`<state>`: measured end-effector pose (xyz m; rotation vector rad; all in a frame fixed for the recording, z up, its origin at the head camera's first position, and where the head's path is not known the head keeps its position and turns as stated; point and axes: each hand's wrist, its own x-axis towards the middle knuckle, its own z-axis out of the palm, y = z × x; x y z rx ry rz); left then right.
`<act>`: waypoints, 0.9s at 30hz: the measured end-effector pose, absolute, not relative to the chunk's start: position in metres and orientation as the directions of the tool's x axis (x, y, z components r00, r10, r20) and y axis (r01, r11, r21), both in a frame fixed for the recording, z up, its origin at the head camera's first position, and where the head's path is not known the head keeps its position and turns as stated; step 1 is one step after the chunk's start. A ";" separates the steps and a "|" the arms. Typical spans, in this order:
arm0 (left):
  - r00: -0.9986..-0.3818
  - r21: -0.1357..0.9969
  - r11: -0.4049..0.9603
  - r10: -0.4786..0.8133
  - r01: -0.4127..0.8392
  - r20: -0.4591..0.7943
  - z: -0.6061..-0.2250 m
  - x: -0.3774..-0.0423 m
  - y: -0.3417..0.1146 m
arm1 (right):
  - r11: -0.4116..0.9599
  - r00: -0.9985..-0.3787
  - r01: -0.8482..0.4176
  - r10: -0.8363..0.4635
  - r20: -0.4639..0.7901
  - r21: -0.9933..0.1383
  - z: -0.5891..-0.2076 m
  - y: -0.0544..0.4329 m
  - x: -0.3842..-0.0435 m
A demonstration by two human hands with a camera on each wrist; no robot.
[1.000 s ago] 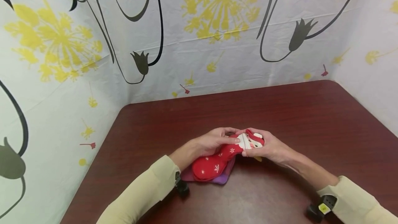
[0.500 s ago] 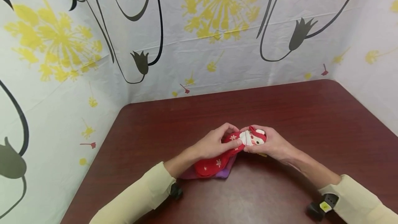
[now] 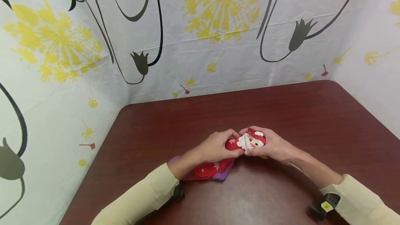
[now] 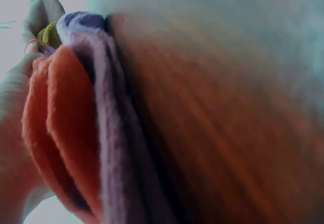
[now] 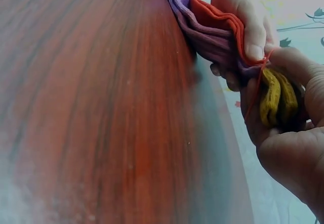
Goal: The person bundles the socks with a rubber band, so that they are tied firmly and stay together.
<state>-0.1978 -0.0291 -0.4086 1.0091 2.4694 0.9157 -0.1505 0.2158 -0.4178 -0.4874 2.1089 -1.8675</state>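
Note:
A red sock (image 3: 232, 144) with white snowflakes and a Santa face lies on top of a purple sock (image 3: 222, 175), the two bundled together. My left hand (image 3: 214, 147) grips the bundle around its middle, thumb on the near side. At the Santa end, my right hand (image 3: 275, 145) holds the bundle between thumb and fingers. Folded yellow knit (image 5: 273, 100) pokes out within the right hand's grasp. A thin red band or cord (image 5: 260, 80) crosses the bundle there, beside the right thumb and fingers. The left forearm hides part of the toe end.
Beneath the hands is a dark red-brown wooden table (image 3: 281, 114) with rounded far corners. A white curtain (image 3: 193, 65) printed with yellow and grey flowers stands behind and at both sides. Black cameras (image 3: 317, 211) are strapped at the wrists.
My left hand has shifted its hold, its fingers now farther around the sock just below the Santa face. The right hand stays nearly in place at the Santa end.

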 end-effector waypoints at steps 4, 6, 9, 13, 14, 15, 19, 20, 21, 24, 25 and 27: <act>-0.697 0.645 0.538 0.717 0.543 -0.011 -0.411 -0.196 -0.028 | 0.130 -0.901 -0.040 -0.433 -0.020 -0.991 -0.419 0.213 -0.150; -0.701 0.643 0.530 0.713 0.554 0.017 -0.411 -0.195 -0.028 | 0.132 -0.903 -0.030 -0.429 -0.030 -0.991 -0.419 0.212 -0.149; -0.714 0.646 0.520 0.698 0.559 0.055 -0.411 -0.194 -0.028 | 0.131 -0.909 -0.014 -0.416 -0.042 -0.991 -0.421 0.211 -0.148; -0.735 0.650 0.523 0.673 0.551 0.081 -0.412 -0.192 -0.028 | 0.112 -0.911 -0.004 -0.411 -0.042 -0.994 -0.424 0.210 -0.147; -0.740 0.651 0.527 0.668 0.546 0.081 -0.412 -0.192 -0.028 | 0.104 -0.910 -0.004 -0.413 -0.039 -0.995 -0.425 0.210 -0.147; -0.743 0.649 0.530 0.665 0.545 0.080 -0.412 -0.192 -0.028 | 0.097 -0.910 -0.005 -0.414 -0.035 -0.995 -0.425 0.211 -0.147; -0.730 0.603 0.557 0.681 0.571 0.063 -0.412 -0.190 -0.027 | 0.108 -0.913 -0.003 -0.406 -0.041 -0.994 -0.425 0.212 -0.148; -0.722 0.586 0.563 0.689 0.582 0.056 -0.412 -0.190 -0.027 | 0.120 -0.915 0.000 -0.401 -0.049 -0.993 -0.424 0.212 -0.148; -0.715 0.569 0.568 0.698 0.595 0.051 -0.412 -0.189 -0.027 | 0.134 -0.917 0.004 -0.396 -0.058 -0.991 -0.423 0.212 -0.148; -0.705 0.546 0.569 0.706 0.615 0.057 -0.411 -0.188 -0.025 | 0.160 -0.918 0.009 -0.390 -0.071 -0.987 -0.422 0.213 -0.149; -0.708 0.555 0.566 0.703 0.610 0.060 -0.411 -0.188 -0.024 | 0.155 -0.917 0.010 -0.392 -0.071 -0.988 -0.421 0.213 -0.149; -0.718 0.574 0.558 0.691 0.599 0.078 -0.411 -0.187 -0.023 | 0.136 -0.913 0.015 -0.402 -0.069 -0.991 -0.422 0.213 -0.149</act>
